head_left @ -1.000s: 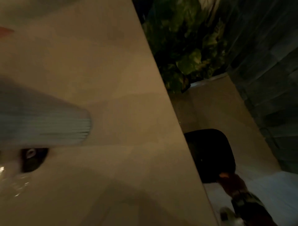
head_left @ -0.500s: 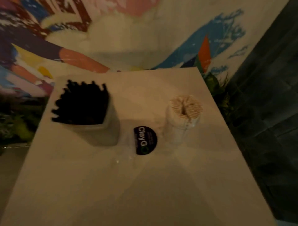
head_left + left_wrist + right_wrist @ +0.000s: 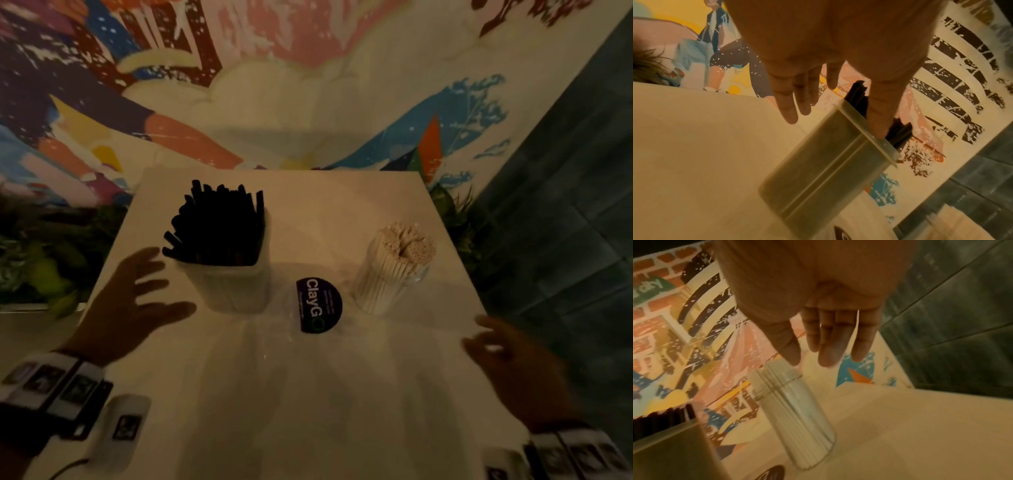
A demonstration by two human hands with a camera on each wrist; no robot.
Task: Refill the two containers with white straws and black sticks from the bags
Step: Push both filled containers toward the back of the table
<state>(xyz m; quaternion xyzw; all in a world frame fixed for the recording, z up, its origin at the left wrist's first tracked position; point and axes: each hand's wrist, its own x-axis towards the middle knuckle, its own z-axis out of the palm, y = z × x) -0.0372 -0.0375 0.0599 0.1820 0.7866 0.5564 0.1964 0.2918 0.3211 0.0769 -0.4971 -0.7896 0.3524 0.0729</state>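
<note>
Both my hands have just swung into view, and the tub and jar sit brim-full, so I judge the refill all but done. Left fingers (image 3: 156, 257) spread wide, holding nothing, hovering just left of the tub (image 3: 227, 281) packed with black sticks (image 3: 219, 226). Right fingers (image 3: 486, 334) loosely apart, empty too, near the bench (image 3: 308, 394) edge, right of and nearer me than the tub. The jar (image 3: 390, 284) of white straws (image 3: 407, 243) stands right of the tub, a round sticker (image 3: 318, 305) between them. No bags showing.
</note>
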